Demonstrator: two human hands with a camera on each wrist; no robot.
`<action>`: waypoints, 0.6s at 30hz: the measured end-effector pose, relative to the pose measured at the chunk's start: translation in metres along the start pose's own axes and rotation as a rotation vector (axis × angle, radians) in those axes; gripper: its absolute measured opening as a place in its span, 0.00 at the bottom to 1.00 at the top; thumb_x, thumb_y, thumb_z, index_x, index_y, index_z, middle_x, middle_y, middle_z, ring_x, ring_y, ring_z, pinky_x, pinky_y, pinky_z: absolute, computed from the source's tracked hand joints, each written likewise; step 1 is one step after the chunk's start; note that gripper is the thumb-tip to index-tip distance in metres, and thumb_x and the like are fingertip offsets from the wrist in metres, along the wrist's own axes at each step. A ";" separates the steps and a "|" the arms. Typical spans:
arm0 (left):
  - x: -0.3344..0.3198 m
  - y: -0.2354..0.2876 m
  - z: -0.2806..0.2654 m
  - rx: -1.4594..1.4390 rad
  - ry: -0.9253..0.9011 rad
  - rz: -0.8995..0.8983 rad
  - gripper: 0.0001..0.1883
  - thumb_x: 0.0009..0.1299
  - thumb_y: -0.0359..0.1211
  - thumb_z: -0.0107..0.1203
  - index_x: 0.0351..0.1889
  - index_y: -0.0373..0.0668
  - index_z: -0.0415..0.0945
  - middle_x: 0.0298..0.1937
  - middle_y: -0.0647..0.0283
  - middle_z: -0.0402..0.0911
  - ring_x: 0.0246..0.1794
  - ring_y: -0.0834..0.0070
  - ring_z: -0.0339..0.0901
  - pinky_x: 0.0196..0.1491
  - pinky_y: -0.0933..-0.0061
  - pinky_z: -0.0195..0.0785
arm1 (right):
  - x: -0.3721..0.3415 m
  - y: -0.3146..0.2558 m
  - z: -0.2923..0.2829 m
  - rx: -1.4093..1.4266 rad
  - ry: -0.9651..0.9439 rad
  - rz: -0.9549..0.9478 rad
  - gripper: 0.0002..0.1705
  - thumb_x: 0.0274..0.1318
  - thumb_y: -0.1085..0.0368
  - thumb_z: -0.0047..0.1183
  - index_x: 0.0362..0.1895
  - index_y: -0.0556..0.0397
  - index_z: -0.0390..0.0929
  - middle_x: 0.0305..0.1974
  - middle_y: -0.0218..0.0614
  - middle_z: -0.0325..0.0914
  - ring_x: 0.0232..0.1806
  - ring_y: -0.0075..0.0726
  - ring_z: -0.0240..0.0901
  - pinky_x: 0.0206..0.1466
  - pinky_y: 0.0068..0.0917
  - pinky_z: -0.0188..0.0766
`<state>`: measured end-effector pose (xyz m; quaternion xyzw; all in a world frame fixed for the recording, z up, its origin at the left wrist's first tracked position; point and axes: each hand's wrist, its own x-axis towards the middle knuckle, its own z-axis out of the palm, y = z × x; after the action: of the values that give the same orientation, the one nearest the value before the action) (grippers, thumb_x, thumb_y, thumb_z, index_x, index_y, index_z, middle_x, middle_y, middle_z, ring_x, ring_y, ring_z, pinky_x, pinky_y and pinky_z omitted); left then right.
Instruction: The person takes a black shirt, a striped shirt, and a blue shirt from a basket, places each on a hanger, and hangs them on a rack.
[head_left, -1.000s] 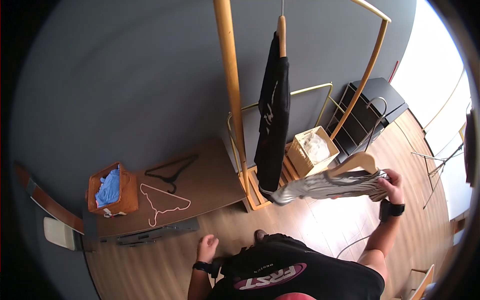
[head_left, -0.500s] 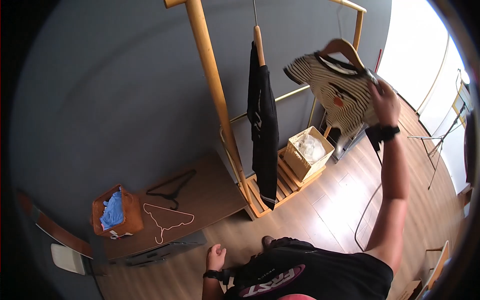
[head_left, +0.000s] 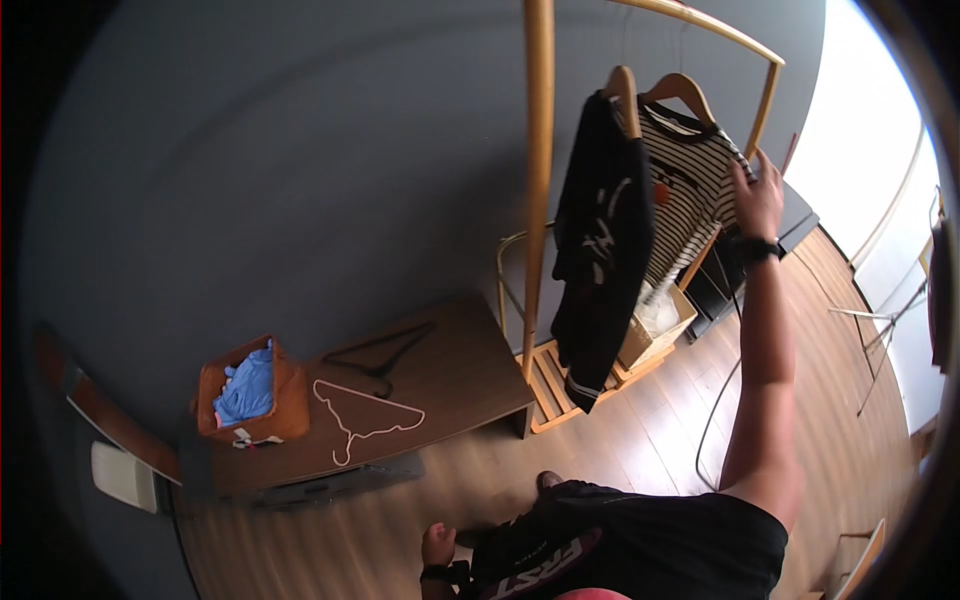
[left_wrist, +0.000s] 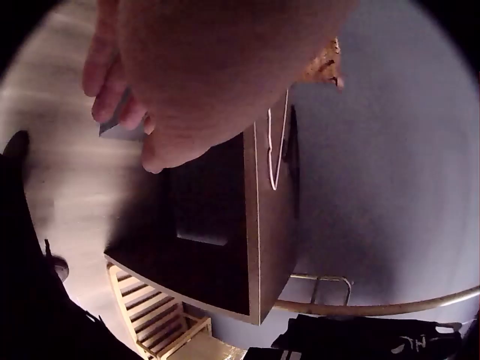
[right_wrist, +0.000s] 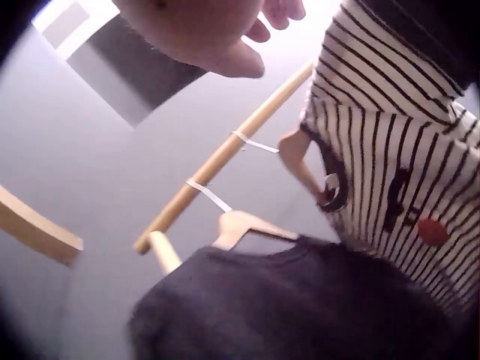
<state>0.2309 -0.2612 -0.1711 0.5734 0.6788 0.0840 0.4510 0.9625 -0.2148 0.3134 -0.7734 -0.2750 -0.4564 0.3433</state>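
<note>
A striped T-shirt (head_left: 690, 165) with dark neckline and an orange-red spot hangs on a wooden hanger (head_left: 680, 92), its hook over the rack's rail (right_wrist: 259, 116) in the right wrist view. My right hand (head_left: 758, 200) is raised beside the shirt's sleeve, holding nothing; its fingers (right_wrist: 281, 13) extend loosely above the shirt in the right wrist view. Beside it a black T-shirt (head_left: 605, 240) with white lettering hangs on another wooden hanger (head_left: 622, 100). Low in front of my body, my left hand (head_left: 438, 545) hangs empty, fingers (left_wrist: 109, 97) loosely bent.
On the brown low cabinet (head_left: 470, 350) lie a pink hanger (head_left: 370, 420), a black hanger (head_left: 380, 355) and a brown basket (head_left: 290, 400) with blue cloth (head_left: 250, 385). A cream crate (head_left: 650, 345) stands on the rack's slatted base (head_left: 550, 390). A cable (head_left: 705, 430) runs near my right arm.
My right hand carried the striped T-shirt on its hanger up to the rail, where it now hangs, and has let go of it. The left hand stays low and empty.
</note>
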 end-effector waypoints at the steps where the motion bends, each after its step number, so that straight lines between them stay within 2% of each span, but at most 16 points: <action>1: 0.001 -0.010 -0.001 -0.015 0.012 0.006 0.26 0.67 0.44 0.63 0.56 0.37 0.77 0.56 0.49 0.82 0.58 0.55 0.79 0.60 0.58 0.71 | -0.017 -0.004 -0.009 0.108 0.055 -0.036 0.27 0.65 0.54 0.59 0.63 0.54 0.75 0.59 0.50 0.75 0.60 0.51 0.74 0.62 0.41 0.72; 3: 0.009 -0.026 -0.005 0.072 -0.031 0.099 0.24 0.67 0.44 0.62 0.54 0.36 0.77 0.53 0.48 0.82 0.56 0.53 0.79 0.58 0.57 0.72 | -0.066 -0.042 -0.053 0.564 -0.010 0.098 0.21 0.69 0.61 0.56 0.61 0.58 0.75 0.56 0.41 0.78 0.59 0.37 0.75 0.62 0.35 0.70; 4: 0.010 -0.031 -0.007 0.109 -0.051 0.130 0.24 0.67 0.44 0.62 0.54 0.36 0.78 0.52 0.47 0.82 0.56 0.52 0.80 0.57 0.56 0.72 | -0.096 -0.046 -0.060 0.678 -0.053 0.066 0.14 0.71 0.67 0.52 0.57 0.57 0.77 0.54 0.37 0.77 0.59 0.32 0.73 0.62 0.29 0.68; 5: 0.010 -0.030 -0.012 0.121 -0.087 0.091 0.23 0.68 0.44 0.61 0.52 0.36 0.78 0.50 0.46 0.83 0.55 0.50 0.80 0.56 0.55 0.73 | -0.124 -0.071 -0.077 0.626 -0.030 -0.141 0.11 0.71 0.70 0.49 0.53 0.59 0.77 0.52 0.36 0.76 0.54 0.30 0.72 0.60 0.27 0.68; 7: 0.014 -0.025 -0.025 0.157 -0.149 0.044 0.21 0.68 0.44 0.60 0.51 0.36 0.78 0.48 0.45 0.83 0.53 0.49 0.80 0.54 0.54 0.73 | -0.190 -0.117 -0.096 0.785 -0.237 -0.247 0.11 0.64 0.79 0.46 0.48 0.59 0.76 0.48 0.37 0.74 0.47 0.32 0.70 0.52 0.25 0.68; 8: 0.016 -0.026 -0.033 0.188 -0.175 0.043 0.21 0.69 0.44 0.60 0.50 0.36 0.78 0.47 0.46 0.83 0.52 0.50 0.80 0.53 0.54 0.73 | -0.230 -0.136 -0.101 0.858 -0.459 -0.141 0.11 0.59 0.81 0.50 0.44 0.59 0.77 0.42 0.39 0.76 0.45 0.38 0.74 0.50 0.30 0.70; 9: 0.016 -0.034 -0.036 0.144 -0.105 0.087 0.21 0.69 0.43 0.60 0.51 0.36 0.78 0.48 0.46 0.83 0.52 0.50 0.81 0.54 0.55 0.74 | -0.265 -0.160 -0.103 0.919 -0.664 -0.182 0.11 0.59 0.80 0.51 0.44 0.57 0.78 0.40 0.38 0.76 0.41 0.35 0.74 0.45 0.27 0.71; 10: 0.013 -0.037 -0.040 0.110 -0.034 0.137 0.21 0.69 0.43 0.59 0.51 0.36 0.77 0.49 0.46 0.83 0.51 0.51 0.81 0.54 0.56 0.74 | -0.299 -0.186 -0.103 0.984 -0.872 -0.140 0.12 0.58 0.80 0.53 0.45 0.57 0.79 0.38 0.38 0.76 0.39 0.34 0.74 0.41 0.24 0.72; 11: 0.011 -0.040 -0.047 0.074 -0.020 0.100 0.22 0.69 0.43 0.59 0.52 0.35 0.77 0.50 0.46 0.83 0.51 0.52 0.81 0.54 0.56 0.74 | -0.343 -0.197 -0.097 0.948 -1.134 -0.042 0.13 0.57 0.79 0.55 0.48 0.57 0.79 0.40 0.39 0.77 0.37 0.34 0.76 0.39 0.25 0.74; 13: 0.005 -0.045 -0.059 0.002 0.003 0.045 0.22 0.69 0.43 0.60 0.53 0.35 0.77 0.51 0.47 0.83 0.51 0.53 0.82 0.55 0.57 0.74 | -0.421 -0.221 -0.098 0.917 -1.493 -0.066 0.17 0.57 0.77 0.58 0.51 0.57 0.79 0.41 0.41 0.77 0.37 0.34 0.79 0.39 0.28 0.76; 15: -0.010 -0.057 -0.072 -0.073 0.031 -0.020 0.24 0.69 0.43 0.60 0.55 0.35 0.76 0.52 0.47 0.83 0.53 0.54 0.82 0.57 0.58 0.74 | -0.470 -0.250 -0.108 0.922 -1.766 -0.103 0.19 0.58 0.73 0.59 0.55 0.55 0.79 0.43 0.44 0.79 0.38 0.38 0.82 0.42 0.32 0.79; 17: -0.023 -0.076 -0.084 -0.120 0.064 -0.085 0.25 0.69 0.43 0.60 0.57 0.35 0.76 0.54 0.48 0.83 0.54 0.55 0.81 0.58 0.59 0.73 | -0.494 -0.277 -0.115 0.942 -1.885 -0.325 0.20 0.58 0.68 0.60 0.56 0.54 0.79 0.46 0.46 0.80 0.40 0.42 0.83 0.44 0.35 0.80; 18: -0.032 -0.088 -0.088 -0.129 0.082 -0.116 0.25 0.69 0.43 0.60 0.58 0.36 0.76 0.54 0.48 0.83 0.55 0.55 0.81 0.59 0.59 0.73 | -0.502 -0.291 -0.118 0.904 -1.943 -0.399 0.21 0.59 0.63 0.60 0.57 0.53 0.79 0.50 0.48 0.81 0.42 0.45 0.84 0.48 0.37 0.80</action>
<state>0.1043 -0.2818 -0.1592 0.4989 0.7221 0.1245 0.4628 0.4696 -0.1853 -0.0138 -0.5476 -0.6918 0.4456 0.1516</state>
